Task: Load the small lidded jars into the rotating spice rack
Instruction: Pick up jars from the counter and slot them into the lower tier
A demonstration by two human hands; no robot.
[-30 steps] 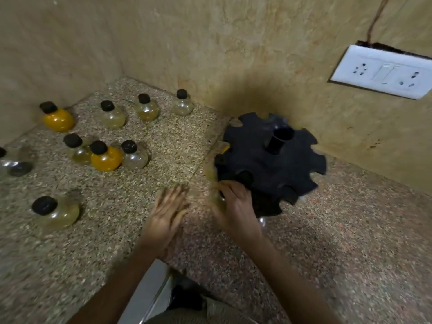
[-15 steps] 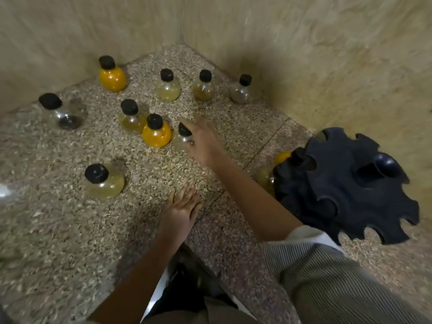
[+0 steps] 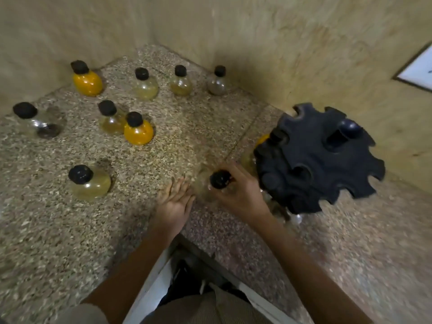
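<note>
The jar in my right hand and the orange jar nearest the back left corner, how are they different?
The held jar looks clear and blurred; the corner orange jar is full of orange contents. The held jar is gripped by the right hand beside the rack; the corner orange jar stands free on the counter. Both have black caps.

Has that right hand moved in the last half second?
Yes. The right hand, gripping a small clear black-lidded jar, has left the nearer round orange jar and come beside the black notched plastic spice rack.
</note>
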